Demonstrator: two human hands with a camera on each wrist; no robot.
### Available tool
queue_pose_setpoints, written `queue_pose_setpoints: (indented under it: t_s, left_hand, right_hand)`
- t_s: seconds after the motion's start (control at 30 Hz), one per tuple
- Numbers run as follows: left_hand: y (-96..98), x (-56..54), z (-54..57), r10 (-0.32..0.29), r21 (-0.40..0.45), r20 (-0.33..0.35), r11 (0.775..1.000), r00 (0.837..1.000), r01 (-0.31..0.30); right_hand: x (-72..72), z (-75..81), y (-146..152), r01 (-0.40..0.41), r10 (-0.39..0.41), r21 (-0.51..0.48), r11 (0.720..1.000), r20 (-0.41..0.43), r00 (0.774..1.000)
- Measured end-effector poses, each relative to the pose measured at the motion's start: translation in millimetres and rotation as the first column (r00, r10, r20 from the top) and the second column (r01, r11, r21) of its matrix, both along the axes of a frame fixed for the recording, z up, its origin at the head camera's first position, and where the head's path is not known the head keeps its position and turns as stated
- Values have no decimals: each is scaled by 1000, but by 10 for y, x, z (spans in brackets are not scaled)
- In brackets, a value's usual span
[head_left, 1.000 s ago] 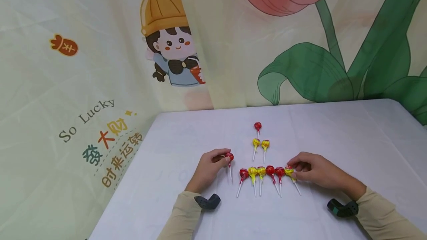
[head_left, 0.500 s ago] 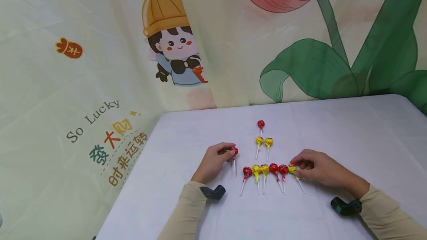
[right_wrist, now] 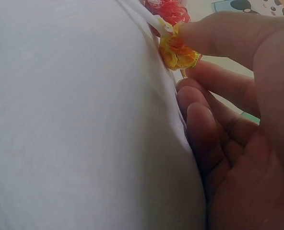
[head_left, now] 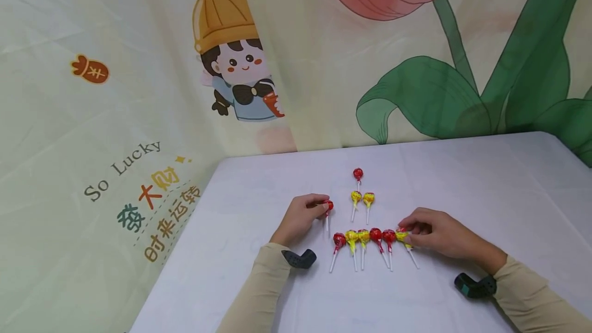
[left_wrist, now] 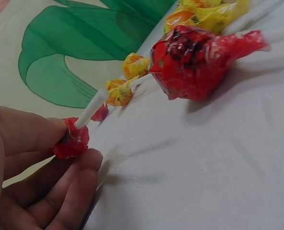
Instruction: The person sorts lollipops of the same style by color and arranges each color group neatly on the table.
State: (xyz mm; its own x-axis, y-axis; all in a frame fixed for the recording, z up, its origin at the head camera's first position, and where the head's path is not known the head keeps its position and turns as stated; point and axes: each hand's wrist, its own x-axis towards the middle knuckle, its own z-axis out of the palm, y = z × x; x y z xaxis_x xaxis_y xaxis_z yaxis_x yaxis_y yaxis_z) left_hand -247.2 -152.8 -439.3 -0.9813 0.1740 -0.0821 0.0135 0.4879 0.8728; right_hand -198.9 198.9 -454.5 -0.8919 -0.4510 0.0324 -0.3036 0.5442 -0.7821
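One red lollipop (left_wrist: 76, 140) pinched in left hand (head_left: 298, 217); yellow lollipop (right_wrist: 177, 52) pinched in right hand (head_left: 441, 233).

Three lollipops (head_left: 355, 197) lie behind a lollipop row (head_left: 375, 235).

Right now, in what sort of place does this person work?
Probably an indoor recording corner, though the wider room is out of view: a printed backdrop behind a white table with lollipops, and black wrist devices on the person.
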Motion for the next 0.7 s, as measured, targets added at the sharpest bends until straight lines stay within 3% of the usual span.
queue_pose_setpoints:
  t_s: [0.37,0.7]
  left_hand:
    - [88,-108,10,14,99,24,995,1000,-16]
    - [155,-167,-7,12,80,35,997,999,-15]
  right_hand:
    - [-20,3,9,-4,4,1,1000,-12,1000]
    - [-20,-9,18,-6,6,-3,1000,2,1000]
